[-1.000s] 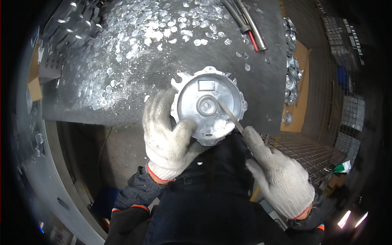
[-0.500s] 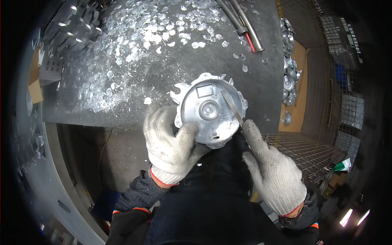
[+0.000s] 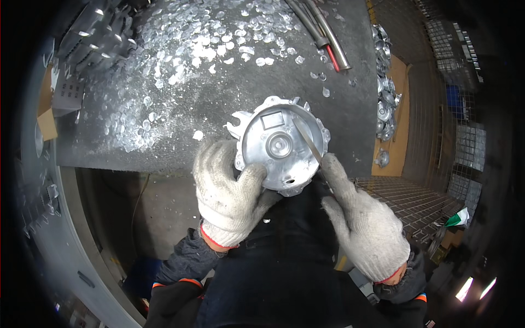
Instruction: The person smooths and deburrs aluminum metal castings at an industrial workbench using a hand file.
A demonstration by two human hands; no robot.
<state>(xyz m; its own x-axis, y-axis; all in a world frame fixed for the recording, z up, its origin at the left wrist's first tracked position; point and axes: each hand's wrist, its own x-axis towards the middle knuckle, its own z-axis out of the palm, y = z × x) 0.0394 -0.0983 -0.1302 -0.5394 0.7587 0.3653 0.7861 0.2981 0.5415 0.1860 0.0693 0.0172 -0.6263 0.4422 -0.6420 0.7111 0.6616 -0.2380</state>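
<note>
A round, silvery cast metal housing (image 3: 279, 145) with a lugged rim is held at the near edge of the grey table (image 3: 350, 120), its hollow side facing up. My gloved left hand (image 3: 225, 188) grips its left rim, thumb inside the bowl and fingers around the outside. In my gloved right hand (image 3: 367, 229) is a narrow, flat metal blade (image 3: 307, 138), perhaps a file or scraper; its handle is hidden by the fingers. The blade lies across the right rim, with its tip over the inner face.
Many thin metal flakes (image 3: 202, 52) litter the table's far left. Metal tubes (image 3: 328, 38) and a red-handled piece lie at the far right. Beyond the right edge, several castings (image 3: 385, 106) rest on cardboard (image 3: 402, 120) beside a wire mesh cage (image 3: 402, 205). A carton (image 3: 48, 112) stands left.
The blade and my right hand have shifted slightly left and up, with the blade still across the rim. My left hand keeps its grip on the housing.
</note>
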